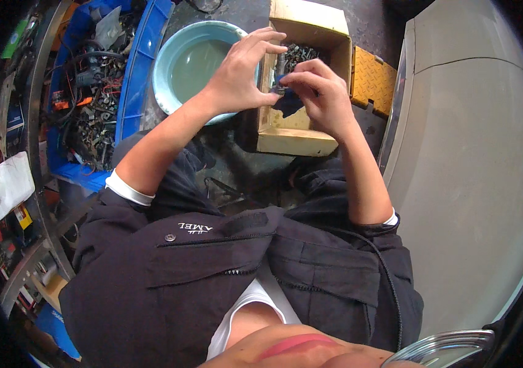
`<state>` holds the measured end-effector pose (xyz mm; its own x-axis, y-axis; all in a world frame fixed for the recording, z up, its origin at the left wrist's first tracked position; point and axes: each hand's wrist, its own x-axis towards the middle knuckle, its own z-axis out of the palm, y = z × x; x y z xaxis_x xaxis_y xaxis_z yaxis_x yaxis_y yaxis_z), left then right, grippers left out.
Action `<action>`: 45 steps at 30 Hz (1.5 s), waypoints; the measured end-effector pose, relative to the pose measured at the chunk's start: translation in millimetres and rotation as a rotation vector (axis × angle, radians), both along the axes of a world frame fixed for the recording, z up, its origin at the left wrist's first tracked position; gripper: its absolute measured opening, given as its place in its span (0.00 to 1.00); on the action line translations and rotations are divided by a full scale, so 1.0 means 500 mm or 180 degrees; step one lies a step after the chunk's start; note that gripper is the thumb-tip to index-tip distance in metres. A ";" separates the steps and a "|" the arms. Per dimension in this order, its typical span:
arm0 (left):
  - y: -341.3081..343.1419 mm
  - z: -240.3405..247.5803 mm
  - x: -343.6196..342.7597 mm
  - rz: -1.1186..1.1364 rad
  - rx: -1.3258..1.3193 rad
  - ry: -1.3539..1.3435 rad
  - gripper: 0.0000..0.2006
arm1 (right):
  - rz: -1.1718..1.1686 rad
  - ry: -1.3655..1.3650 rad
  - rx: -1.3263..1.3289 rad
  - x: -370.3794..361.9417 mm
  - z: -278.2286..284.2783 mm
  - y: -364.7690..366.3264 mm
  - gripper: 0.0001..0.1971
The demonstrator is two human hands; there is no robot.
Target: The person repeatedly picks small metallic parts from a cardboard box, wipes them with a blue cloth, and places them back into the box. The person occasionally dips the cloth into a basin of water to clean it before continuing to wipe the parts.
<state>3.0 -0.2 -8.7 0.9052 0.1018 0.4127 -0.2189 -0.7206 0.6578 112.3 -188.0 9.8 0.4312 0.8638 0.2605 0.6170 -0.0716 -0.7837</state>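
Note:
A slim grey metal-looking cylindrical part (pixel 281 64) stands out over the cardboard box (pixel 298 140), its exact kind too small to make out. My left hand (pixel 240 69) grips it lengthwise, fingers at the far end and thumb at the near end. From the other side my right hand (pixel 324 98) pinches at its lower portion, next to a small blue spot; the fingertips partly hide what they touch. Inside the box lie many small metal pieces (pixel 301 56), and a dark blue or black patch (pixel 289 103) shows below my hands.
A light-blue basin (pixel 162 83) of cloudy water sits left of the box. Further left, a blue crate (pixel 127 92) holds mixed metal parts and cables, beside a metal rack (pixel 39 184). A yellow ramp-like block (pixel 373 80) and a large pale panel (pixel 464 153) stand at the right.

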 end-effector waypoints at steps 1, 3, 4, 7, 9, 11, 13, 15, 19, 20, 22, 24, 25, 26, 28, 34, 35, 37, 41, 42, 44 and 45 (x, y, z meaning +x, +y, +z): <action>-0.001 0.000 0.000 -0.0038 -0.0044 0.0007 0.35 | -0.0140 -0.0037 0.0055 0.000 0.002 0.000 0.11; -0.011 0.004 -0.003 -0.0147 -0.0104 0.0007 0.35 | -0.0413 -0.0113 0.0162 0.001 0.009 0.000 0.11; -0.015 0.005 -0.003 -0.0201 -0.0135 0.0007 0.36 | -0.0467 -0.0229 0.0243 0.000 0.005 0.000 0.11; -0.019 0.006 -0.001 -0.0273 -0.0238 -0.0034 0.36 | -0.0399 -0.0044 0.0338 -0.008 0.008 0.005 0.10; -0.010 0.003 -0.001 -0.0205 -0.0087 -0.0055 0.36 | -0.0132 -0.0013 0.0170 -0.007 0.005 0.002 0.11; -0.002 0.001 -0.001 -0.0155 -0.0025 -0.0074 0.36 | 0.0005 0.0005 0.0069 -0.004 0.004 -0.003 0.11; 0.001 -0.001 -0.001 -0.0124 -0.0050 -0.0090 0.35 | 0.0008 0.0010 0.0033 -0.002 0.006 -0.005 0.11; -0.004 0.005 -0.002 -0.0186 -0.0142 -0.0077 0.35 | -0.0262 -0.0092 0.0159 0.000 0.003 -0.003 0.11; -0.010 0.006 -0.002 -0.0259 -0.0238 -0.0085 0.35 | -0.0310 -0.0007 0.0213 -0.007 0.010 -0.002 0.12; -0.009 0.006 -0.001 -0.0226 -0.0183 -0.0109 0.35 | -0.0134 0.0059 0.0157 -0.009 0.012 -0.003 0.12; -0.002 0.008 -0.001 -0.0160 -0.0072 -0.0156 0.35 | 0.0137 0.0086 0.0000 -0.013 0.011 -0.007 0.11; -0.001 0.001 -0.002 -0.0141 -0.0013 -0.0106 0.35 | 0.0096 0.0055 -0.0083 -0.006 0.015 -0.009 0.11; -0.001 -0.001 -0.002 -0.0132 0.0017 -0.0082 0.36 | 0.0074 0.0039 -0.0125 -0.001 0.016 -0.011 0.11; -0.002 0.001 -0.002 -0.0167 -0.0016 -0.0085 0.36 | 0.0035 -0.0108 -0.0129 0.007 0.012 -0.014 0.12; -0.006 0.010 -0.003 -0.0237 -0.0083 -0.0090 0.36 | -0.0164 -0.0076 0.0008 0.009 0.013 -0.014 0.12; -0.014 0.008 -0.001 -0.0338 -0.0104 -0.0166 0.37 | -0.0029 -0.0025 0.0258 -0.005 0.013 -0.007 0.14; -0.009 0.007 0.000 -0.0283 -0.0061 -0.0174 0.37 | 0.0066 0.0078 0.0169 -0.009 0.017 -0.008 0.13; 0.002 0.009 0.001 -0.0175 0.0023 -0.0193 0.37 | 0.0109 0.0034 0.0079 -0.005 0.010 -0.012 0.11; -0.001 0.013 -0.002 -0.0276 -0.0116 -0.0157 0.37 | -0.0217 -0.0225 0.0014 0.009 0.018 -0.016 0.10; -0.004 0.013 -0.004 -0.0310 -0.0096 -0.0106 0.36 | -0.0291 -0.0195 0.0098 0.010 0.017 -0.015 0.10; -0.011 0.011 -0.007 -0.0369 -0.0055 -0.0003 0.36 | -0.0473 -0.0163 0.0229 0.003 0.021 -0.013 0.11; -0.012 0.009 -0.006 -0.0375 -0.0057 -0.0012 0.36 | -0.0464 -0.0095 0.0280 0.001 0.021 -0.012 0.11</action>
<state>0.1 -6.3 -4.4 0.9097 0.0021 0.4154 -0.3041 -0.6779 0.6694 112.9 -193.9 20.5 0.5411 0.7660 0.3471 0.6282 -0.0938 -0.7724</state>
